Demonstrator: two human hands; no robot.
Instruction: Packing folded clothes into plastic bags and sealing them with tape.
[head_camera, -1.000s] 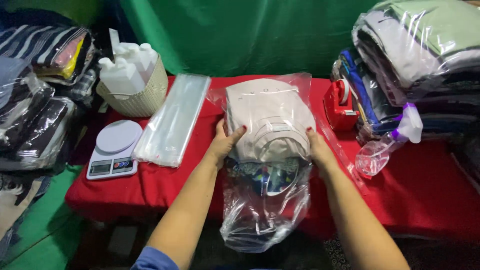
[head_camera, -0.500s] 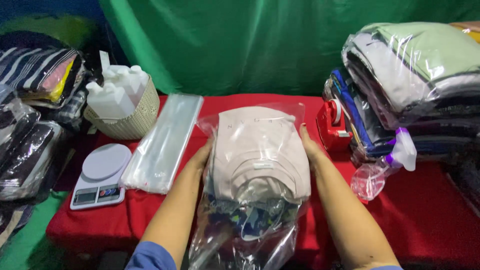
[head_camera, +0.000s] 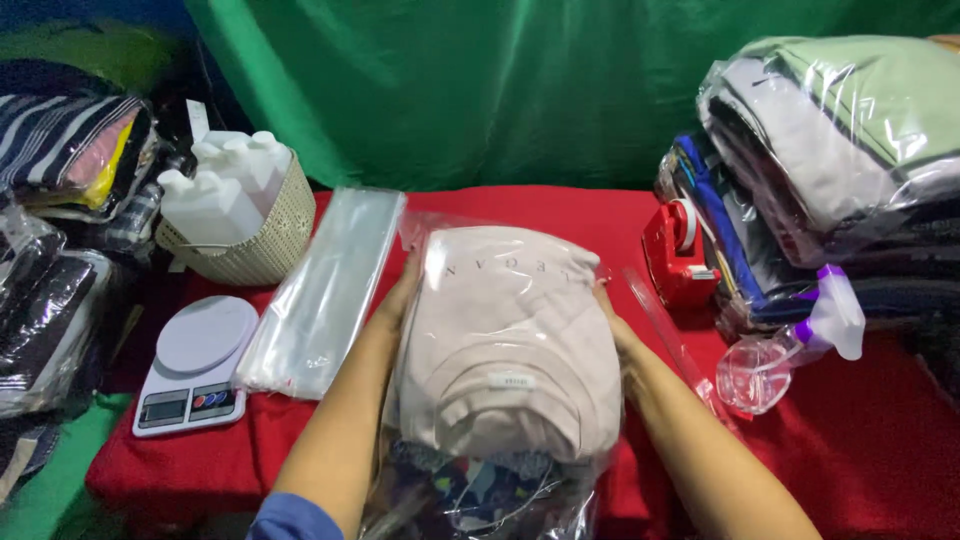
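Plainly, both sets of fingers are flattened against the sides of a folded pale pink garment (head_camera: 510, 340): the left hand (head_camera: 400, 295) presses one long edge, the right hand (head_camera: 612, 325) the other, fingers closed onto the fabric rather than spread. Squeezing from both flanks seems meant to keep the fold tight inside the clear plastic bag (head_camera: 480, 500) that wraps it. The garment lies in the middle of the red worktop (head_camera: 880, 440), long axis running away from the person, collar end nearest. Beside the left hand lies a stack of clear bags (head_camera: 325, 290), then a white scale (head_camera: 195, 365); to the right stand a red tape dispenser (head_camera: 680, 250) and a spray bottle (head_camera: 785, 345).
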